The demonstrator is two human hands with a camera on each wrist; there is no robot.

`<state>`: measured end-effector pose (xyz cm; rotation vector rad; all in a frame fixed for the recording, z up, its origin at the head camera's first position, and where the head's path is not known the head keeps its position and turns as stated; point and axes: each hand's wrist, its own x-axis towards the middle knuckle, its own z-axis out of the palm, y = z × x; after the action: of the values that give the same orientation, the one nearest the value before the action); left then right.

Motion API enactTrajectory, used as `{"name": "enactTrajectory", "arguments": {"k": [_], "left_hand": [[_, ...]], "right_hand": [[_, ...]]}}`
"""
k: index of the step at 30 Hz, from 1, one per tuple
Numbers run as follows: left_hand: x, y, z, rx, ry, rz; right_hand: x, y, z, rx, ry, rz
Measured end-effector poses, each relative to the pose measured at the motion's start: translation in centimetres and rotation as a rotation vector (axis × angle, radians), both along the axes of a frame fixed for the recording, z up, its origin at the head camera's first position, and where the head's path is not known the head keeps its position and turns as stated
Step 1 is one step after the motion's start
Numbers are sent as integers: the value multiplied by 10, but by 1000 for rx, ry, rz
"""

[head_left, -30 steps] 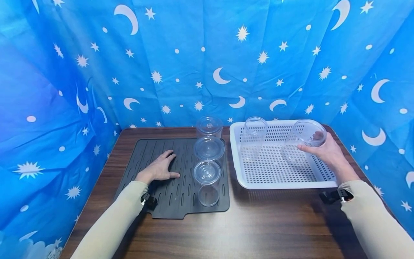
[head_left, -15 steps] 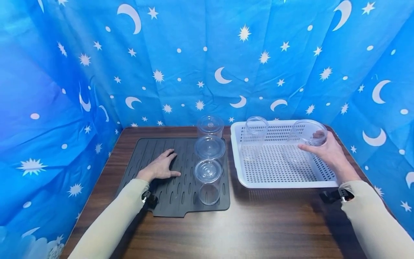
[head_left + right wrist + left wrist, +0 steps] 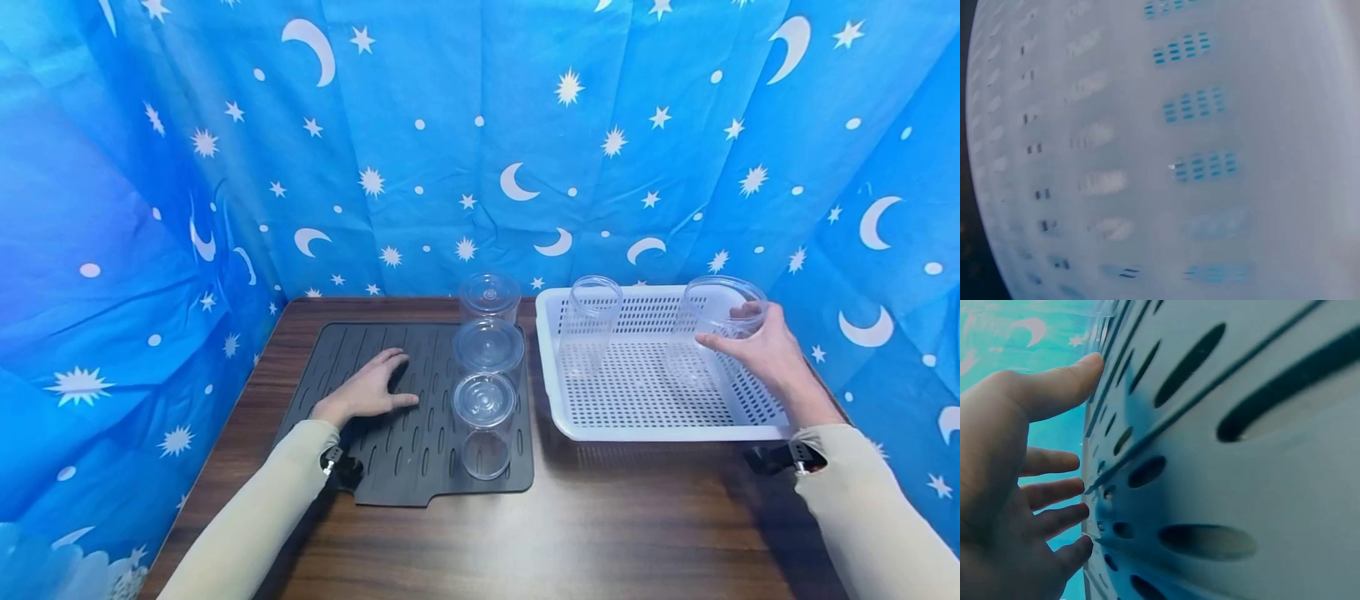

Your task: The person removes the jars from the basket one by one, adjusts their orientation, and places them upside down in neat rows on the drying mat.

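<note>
In the head view my right hand [image 3: 765,348] grips a large clear plastic jar [image 3: 697,333] below its rim, the thumb on the near side and fingers on the far side. This jar stands upright in the right part of the white basket [image 3: 637,432]; whether its base touches the floor of the basket I cannot tell. My left hand [image 3: 367,390] rests on the dark grey slotted mat [image 3: 397,467], fingers spread and holding nothing. The left wrist view shows those fingers [image 3: 1054,494] against the mat's surface. Only the basket's perforated wall [image 3: 1147,200] fills the right wrist view.
Three clear containers [image 3: 483,402] form a row along the mat's right side, the rear one [image 3: 490,293] near its back corner. A narrower clear jar [image 3: 592,325] stands in the basket's left part. Brown wooden tabletop [image 3: 570,525] lies in front; a blue curtain [image 3: 450,150] hangs behind.
The held jar and my right hand have shifted slightly to the right within the basket. My left hand stays at its place on the mat. The head view has tilted a little.
</note>
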<state>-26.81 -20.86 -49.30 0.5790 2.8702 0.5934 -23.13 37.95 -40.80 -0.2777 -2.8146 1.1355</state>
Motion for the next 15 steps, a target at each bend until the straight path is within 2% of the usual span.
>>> {"name": "enactTrajectory", "arguments": {"k": [4, 11, 15], "left_hand": [[0, -1, 9, 19, 23, -4], [0, -3, 35, 88, 21, 31], [0, -2, 49, 110, 53, 44]], "right_hand": [[1, -4, 10, -4, 36, 17], [3, -13, 27, 16, 115, 27], [3, -20, 40, 12, 156, 34]]}}
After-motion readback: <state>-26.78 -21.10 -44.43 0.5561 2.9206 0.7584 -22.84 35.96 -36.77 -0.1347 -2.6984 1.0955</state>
